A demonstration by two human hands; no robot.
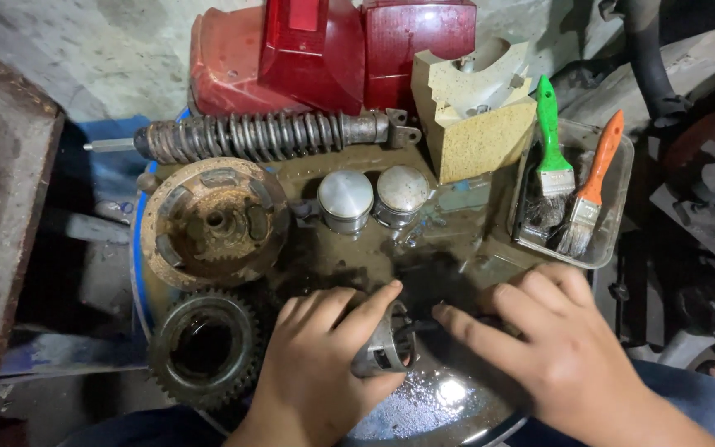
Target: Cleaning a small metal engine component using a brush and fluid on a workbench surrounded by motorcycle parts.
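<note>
Oily cylindrical metal piston (382,348), left hand (324,364)

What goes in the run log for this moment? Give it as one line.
left hand grips small metal cylinder part | right hand fingertips at its dark end | two pistons upright behind | oily worktop

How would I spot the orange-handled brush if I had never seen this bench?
Start at the clear plastic tray on the right edge of the oily worktop, beyond the right hand. Two paintbrushes lean in it, bristles down. The orange-handled brush is the right-hand one, slanting toward the upper right; its neighbour, the green-handled brush, stands nearly upright.
</note>
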